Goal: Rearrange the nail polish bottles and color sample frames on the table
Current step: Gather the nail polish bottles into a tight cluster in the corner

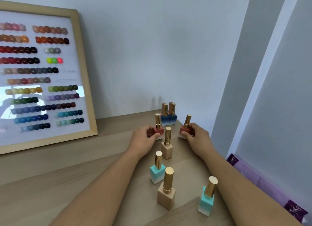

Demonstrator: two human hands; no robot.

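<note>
Your left hand (145, 138) is closed around the base of a red bottle (158, 130), fingers wrapped on its left side, with the bottle upright on the wooden table (67, 175). Your right hand (196, 136) grips a second red bottle (185, 129) the same way, thumb across its front face; this one leans slightly to the right, and whether its base sits flat cannot be determined. Between your hands and a little nearer to you, a beige bottle (167, 145) stands upright, untouched. Behind it, close to the wall (152, 56), two blue bottles (168, 118) stand side by side, touching. Nearer to you, between your forearms, stand a turquoise bottle (157, 169), a second beige bottle (166, 191) and, just beside your right forearm, a second turquoise bottle (207, 198); all three are upright and apart from one another. All caps are gold. At the left, a wood-framed color sample frame (42, 77) rests on the table and leans back against the wall, well apart from the bottles. A purple patterned cloth (263, 183) lies beyond the table's right edge.
</note>
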